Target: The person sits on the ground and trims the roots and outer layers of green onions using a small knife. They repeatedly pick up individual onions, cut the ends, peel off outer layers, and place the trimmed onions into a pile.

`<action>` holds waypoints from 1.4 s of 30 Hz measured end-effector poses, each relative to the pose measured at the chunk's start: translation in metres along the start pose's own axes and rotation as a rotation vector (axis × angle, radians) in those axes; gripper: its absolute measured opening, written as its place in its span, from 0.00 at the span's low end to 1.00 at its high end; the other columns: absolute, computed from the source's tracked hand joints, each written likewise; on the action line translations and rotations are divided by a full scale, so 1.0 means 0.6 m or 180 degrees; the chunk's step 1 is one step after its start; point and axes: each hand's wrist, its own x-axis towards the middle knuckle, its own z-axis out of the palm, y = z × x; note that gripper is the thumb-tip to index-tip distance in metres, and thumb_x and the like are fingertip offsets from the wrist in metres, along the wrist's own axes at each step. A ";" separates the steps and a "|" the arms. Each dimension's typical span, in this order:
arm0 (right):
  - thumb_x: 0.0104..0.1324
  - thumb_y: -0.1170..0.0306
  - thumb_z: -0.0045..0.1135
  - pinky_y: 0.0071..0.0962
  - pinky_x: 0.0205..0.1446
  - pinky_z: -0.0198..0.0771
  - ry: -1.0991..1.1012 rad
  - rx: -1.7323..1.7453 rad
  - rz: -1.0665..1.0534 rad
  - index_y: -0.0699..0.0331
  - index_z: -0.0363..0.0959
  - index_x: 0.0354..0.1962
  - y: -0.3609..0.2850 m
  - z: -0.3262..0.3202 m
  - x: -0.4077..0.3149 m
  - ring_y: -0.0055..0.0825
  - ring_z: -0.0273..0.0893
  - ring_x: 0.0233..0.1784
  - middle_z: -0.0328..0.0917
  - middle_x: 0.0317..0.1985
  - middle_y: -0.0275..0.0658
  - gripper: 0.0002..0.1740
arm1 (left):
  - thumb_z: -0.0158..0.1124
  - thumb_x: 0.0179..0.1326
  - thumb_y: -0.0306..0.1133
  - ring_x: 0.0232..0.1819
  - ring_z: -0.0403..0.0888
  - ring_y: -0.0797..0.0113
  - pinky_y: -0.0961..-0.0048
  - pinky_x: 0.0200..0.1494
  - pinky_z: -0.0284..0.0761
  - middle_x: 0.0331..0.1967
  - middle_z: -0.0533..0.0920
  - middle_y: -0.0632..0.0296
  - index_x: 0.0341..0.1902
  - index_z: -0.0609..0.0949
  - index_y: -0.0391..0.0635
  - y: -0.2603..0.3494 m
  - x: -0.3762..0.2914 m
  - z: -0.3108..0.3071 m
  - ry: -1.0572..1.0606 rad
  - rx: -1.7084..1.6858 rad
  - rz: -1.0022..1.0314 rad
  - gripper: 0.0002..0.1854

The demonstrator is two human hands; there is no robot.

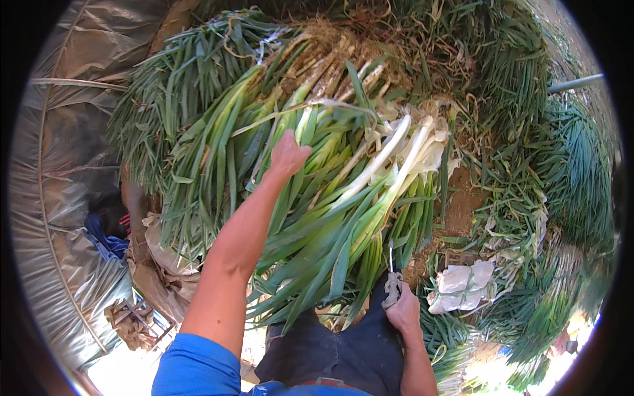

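My left hand [290,152] reaches into a heap of green onions, its fingers closed around the stalk of one green onion [303,119] whose soil-covered root end points up the view. To its right lie peeled green onions [408,153] with clean white stems, green leaves trailing toward my lap. Papery skins [430,154] cling near their root ends. My right hand [402,308] is low at my right thigh, shut on the grey handle of an air blow gun [392,287], whose thin metal nozzle points up the view, beside the hanging leaves. Unpeeled green onions [322,64] with brown roots lie beyond my left hand.
More green onions [574,168] are piled at the right, and others [178,89] at the upper left. A folded, tied white bundle [463,287] lies at lower right. Plastic sheeting [74,198] covers the left side. Leaf scraps [515,188] litter the ground.
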 end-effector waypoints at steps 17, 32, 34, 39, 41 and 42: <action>0.68 0.61 0.55 0.56 0.47 0.75 -0.0008 0.0353 -0.1381 0.65 0.75 0.47 -0.237 0.039 -0.153 0.65 0.81 0.42 0.83 0.35 0.62 0.17 | 0.68 0.59 0.63 0.50 0.83 0.34 0.46 0.54 0.76 0.46 0.84 0.32 0.47 0.78 0.34 -0.083 -0.561 -0.085 -0.0526 -0.0351 -0.0498 0.37; 0.73 0.54 0.50 0.53 0.55 0.75 -0.0598 -0.0045 -0.1163 0.72 0.79 0.49 -0.241 0.113 -0.189 0.65 0.81 0.49 0.83 0.41 0.66 0.26 | 0.58 0.70 0.51 0.43 0.84 0.30 0.39 0.51 0.75 0.37 0.85 0.33 0.47 0.76 0.39 -0.096 -0.630 -0.001 -0.0218 -0.0795 -0.0519 0.23; 0.75 0.53 0.48 0.53 0.55 0.75 -0.0580 -0.0018 -0.1190 0.70 0.80 0.49 -0.244 0.118 -0.185 0.65 0.80 0.50 0.82 0.42 0.65 0.26 | 0.58 0.70 0.50 0.42 0.84 0.30 0.39 0.50 0.76 0.36 0.85 0.33 0.47 0.76 0.39 -0.107 -0.630 0.005 -0.0211 -0.0805 -0.0485 0.22; 0.78 0.50 0.44 0.52 0.56 0.75 -0.0652 0.0193 -0.0962 0.57 0.81 0.54 -0.250 0.128 -0.143 0.63 0.80 0.51 0.83 0.44 0.62 0.25 | 0.59 0.70 0.48 0.42 0.83 0.29 0.40 0.49 0.76 0.36 0.85 0.32 0.46 0.76 0.37 -0.115 -0.637 -0.006 -0.0260 -0.0857 -0.0494 0.22; 0.78 0.49 0.43 0.51 0.56 0.75 -0.0682 0.0107 -0.0917 0.56 0.81 0.55 -0.260 0.131 -0.117 0.62 0.80 0.51 0.83 0.44 0.61 0.25 | 0.60 0.70 0.47 0.44 0.82 0.27 0.40 0.49 0.75 0.37 0.84 0.30 0.46 0.77 0.35 -0.108 -0.639 -0.017 -0.0351 -0.0920 -0.0604 0.22; 0.78 0.49 0.42 0.50 0.56 0.75 -0.0706 0.0223 -0.0914 0.55 0.81 0.55 -0.270 0.130 -0.109 0.62 0.80 0.52 0.84 0.45 0.60 0.25 | 0.60 0.70 0.47 0.43 0.82 0.27 0.40 0.49 0.75 0.37 0.84 0.30 0.46 0.77 0.35 -0.108 -0.640 -0.018 -0.0341 -0.0917 -0.0603 0.22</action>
